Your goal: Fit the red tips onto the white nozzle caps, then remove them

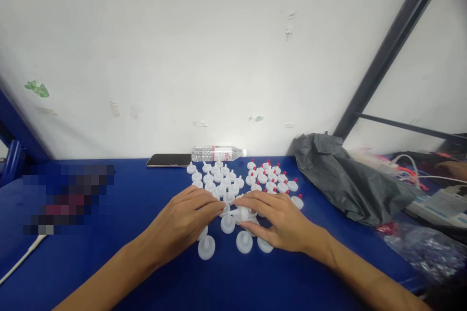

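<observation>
Between the thumb and fingers of my right hand (279, 218) is a white nozzle cap (241, 214), lying sideways with its narrow spout towards the left. My left hand (188, 216) is closed in a pinch beside that spout, with a small red tip cap (222, 210) showing at its fingertips. Around and behind my hands stand many plain white nozzle caps (206, 248), spouts up. To the right is a group of white nozzle caps with red tips (282, 186). My hands partly cover some of the caps.
Against the wall lie a clear plastic bottle (204, 154) and a dark phone (168, 160). A black plastic bag (335, 180) and clear plastic wrapping (430, 250) are on the right. A white cable (22, 265) runs along the left of the blue table (146, 282).
</observation>
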A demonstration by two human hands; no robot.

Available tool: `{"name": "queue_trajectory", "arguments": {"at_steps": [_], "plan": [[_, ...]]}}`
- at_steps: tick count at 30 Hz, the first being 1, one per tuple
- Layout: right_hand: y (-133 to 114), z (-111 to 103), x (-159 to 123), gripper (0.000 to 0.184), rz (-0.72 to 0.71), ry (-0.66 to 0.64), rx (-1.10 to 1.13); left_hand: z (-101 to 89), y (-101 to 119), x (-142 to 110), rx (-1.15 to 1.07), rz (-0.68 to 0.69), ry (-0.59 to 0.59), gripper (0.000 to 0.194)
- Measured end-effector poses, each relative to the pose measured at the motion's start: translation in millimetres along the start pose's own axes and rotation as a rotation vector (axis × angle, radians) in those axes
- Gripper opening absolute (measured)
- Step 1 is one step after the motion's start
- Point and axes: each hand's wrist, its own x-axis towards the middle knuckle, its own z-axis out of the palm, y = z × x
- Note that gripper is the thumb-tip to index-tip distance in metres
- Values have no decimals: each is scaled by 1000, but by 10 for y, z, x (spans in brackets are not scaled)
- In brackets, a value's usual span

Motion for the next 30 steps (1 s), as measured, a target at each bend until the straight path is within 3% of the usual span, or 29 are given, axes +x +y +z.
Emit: {"name": "queue_trajectory", "arguments": {"at_steps": [11, 18, 26, 30], "plan": [[-32, 19, -5, 37, -39, 64, -21, -2, 138, 58, -39, 5, 17, 18], [-16, 21, -9, 36, -54, 59, -32, -20, 141, 68, -26, 52, 39, 32], [-88, -51, -25, 37, -114, 63, -10, -85, 184, 68, -61, 134, 90, 23], [-89, -46, -32, 36, -154, 99, 13, -61, 203, 55, -114, 102, 83, 24]]}}
